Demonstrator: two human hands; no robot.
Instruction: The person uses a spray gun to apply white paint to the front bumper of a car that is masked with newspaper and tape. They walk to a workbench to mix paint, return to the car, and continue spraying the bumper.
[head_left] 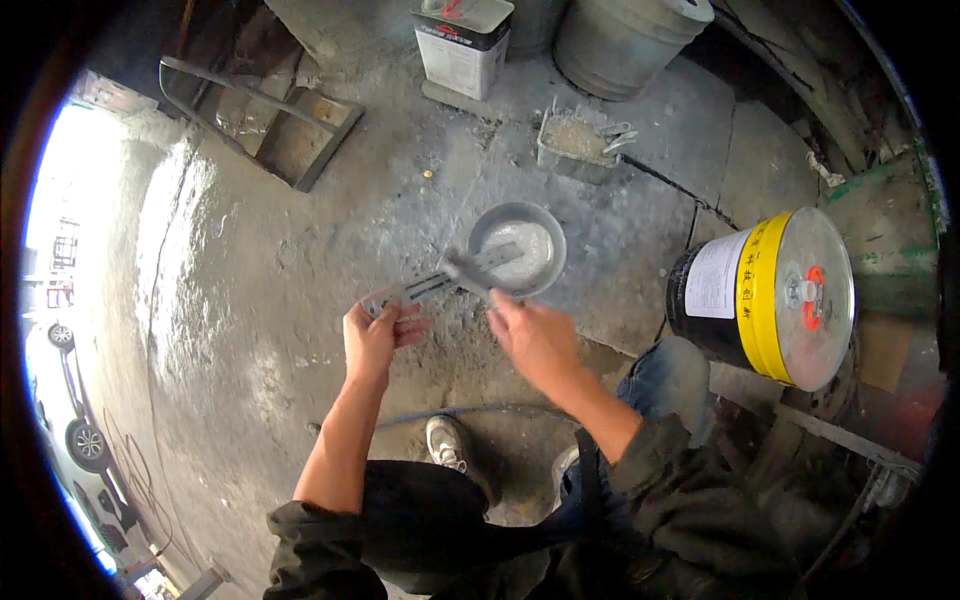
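My left hand (372, 338) is closed on one end of a long, flat, slotted stirring stick (428, 287). The stick's other end reaches over a round grey bowl (561, 243) with a pale, whitish liquid inside. My right hand (538, 342) grips a short grey tool, perhaps a brush (470, 270), whose head lies against the stick at the bowl's left rim. Motion blurs this tool, so its exact kind does not show. The bowl stands on the concrete floor (290, 270) in front of my feet.
A black pail with a yellow band (762, 300) lies tipped at the right. Beyond the bowl stand a crusted rectangular tub (580, 160) with tools, a square metal can (460, 60) and a grey drum (628, 45). A long-handled dustpan (310, 140) sits far left; a hose (470, 410) crosses near my shoes.
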